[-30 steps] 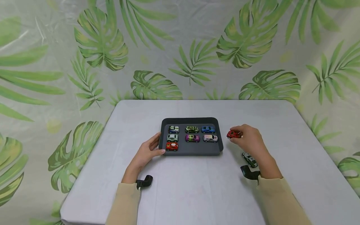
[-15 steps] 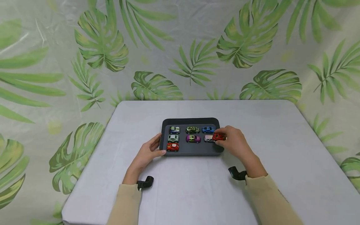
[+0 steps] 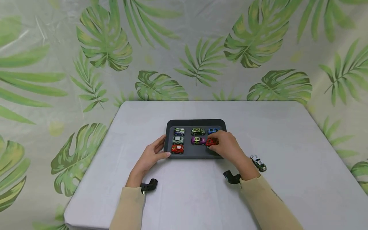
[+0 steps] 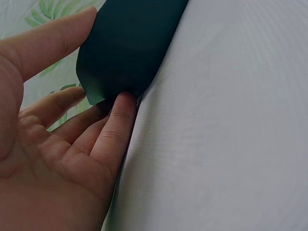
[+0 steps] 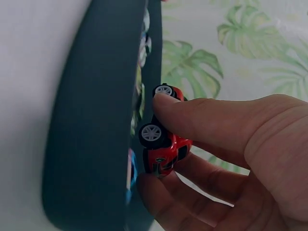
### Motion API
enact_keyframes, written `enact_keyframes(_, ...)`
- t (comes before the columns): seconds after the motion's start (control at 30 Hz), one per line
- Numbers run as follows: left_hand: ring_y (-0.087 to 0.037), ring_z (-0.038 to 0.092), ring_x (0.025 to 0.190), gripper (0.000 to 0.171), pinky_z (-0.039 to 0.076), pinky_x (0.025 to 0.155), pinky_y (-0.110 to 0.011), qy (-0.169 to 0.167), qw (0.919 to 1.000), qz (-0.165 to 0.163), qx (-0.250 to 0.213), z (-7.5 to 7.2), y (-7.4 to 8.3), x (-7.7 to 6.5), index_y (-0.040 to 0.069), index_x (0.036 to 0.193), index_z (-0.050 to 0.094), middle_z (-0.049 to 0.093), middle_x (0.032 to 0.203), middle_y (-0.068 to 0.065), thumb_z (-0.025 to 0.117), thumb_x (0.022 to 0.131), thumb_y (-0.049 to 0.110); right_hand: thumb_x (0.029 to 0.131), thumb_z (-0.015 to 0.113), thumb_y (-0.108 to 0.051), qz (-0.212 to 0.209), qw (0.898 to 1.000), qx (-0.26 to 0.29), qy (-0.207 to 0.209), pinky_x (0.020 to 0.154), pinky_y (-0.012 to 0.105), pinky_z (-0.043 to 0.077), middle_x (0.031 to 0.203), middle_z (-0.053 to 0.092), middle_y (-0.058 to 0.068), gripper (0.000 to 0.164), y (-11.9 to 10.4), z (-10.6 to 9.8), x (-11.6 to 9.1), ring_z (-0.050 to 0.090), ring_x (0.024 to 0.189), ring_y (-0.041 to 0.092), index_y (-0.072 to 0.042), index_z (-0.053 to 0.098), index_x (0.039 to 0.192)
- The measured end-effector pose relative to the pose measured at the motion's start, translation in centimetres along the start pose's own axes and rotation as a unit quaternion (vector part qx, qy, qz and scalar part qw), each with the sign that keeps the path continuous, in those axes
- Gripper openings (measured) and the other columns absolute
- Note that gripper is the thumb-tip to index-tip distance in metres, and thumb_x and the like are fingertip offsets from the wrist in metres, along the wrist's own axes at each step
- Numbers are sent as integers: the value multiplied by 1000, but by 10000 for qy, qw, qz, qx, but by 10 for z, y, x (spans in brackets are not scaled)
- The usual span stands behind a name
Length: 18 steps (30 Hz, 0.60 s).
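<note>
My right hand (image 3: 228, 145) pinches a red toy car (image 3: 211, 141) over the right part of a dark grey tray (image 3: 195, 156). In the right wrist view, the thumb lies across the side of the red car (image 5: 163, 144) between its wheels, with fingers on the opposite side. My left hand (image 3: 149, 158) holds the tray by its left end, thumb at the near corner and fingers along the side. Inside the tray stand several toy cars, among them a purple one (image 3: 198, 140), a camouflage one (image 3: 198, 131) and another red one (image 3: 177, 149). A blue car (image 3: 213, 131) is partly covered.
A white and green toy car (image 3: 258, 163) sits on the white-covered table (image 3: 184, 195), right of the tray and beside my right wrist. Behind the table hangs a leaf-printed sheet (image 3: 155, 57).
My right hand has carried the red car leftward from beside the tray to above it, now hiding the white-and-pink car. The left hand keeps its place on the tray.
</note>
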<state>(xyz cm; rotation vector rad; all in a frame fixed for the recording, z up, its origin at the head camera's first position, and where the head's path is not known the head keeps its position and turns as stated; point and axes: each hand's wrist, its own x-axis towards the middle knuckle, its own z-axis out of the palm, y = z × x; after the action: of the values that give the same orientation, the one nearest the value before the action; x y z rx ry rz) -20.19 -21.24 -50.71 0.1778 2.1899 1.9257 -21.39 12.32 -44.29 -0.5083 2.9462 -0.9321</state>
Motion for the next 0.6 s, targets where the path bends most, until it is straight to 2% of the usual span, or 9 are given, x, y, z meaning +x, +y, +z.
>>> enact_keyframes(0.17, -15, 35, 145, 87, 37, 112, -29, -4, 10000, -66, 3, 1, 1, 0, 26, 157, 37, 36, 160, -1, 83, 85, 11, 81, 86, -12, -145, 9999, -38, -71, 72, 35, 55, 101, 68, 3, 38, -3, 13, 4, 61, 85, 18, -10, 76, 117)
enact_keyframes(0.33, -20, 32, 146, 87, 36, 114, -33, -73, 10000, -42, -21, 3, 1, -1, 24, 158, 36, 33, 161, -5, 81, 86, 7, 80, 87, -13, -185, 9996, -72, -218, 69, 33, 53, 100, 68, 1, 36, -8, 21, 7, 60, 83, 15, -12, 77, 115)
enact_keyframes(0.6, -16, 33, 146, 88, 37, 112, -28, -25, 10000, -9, -20, -1, -2, 1, 27, 157, 37, 34, 161, -2, 84, 84, 11, 79, 86, -13, -302, 9983, -356, -351, 77, 38, 55, 106, 71, 2, 33, -17, 28, 17, 62, 90, 17, -14, 79, 112)
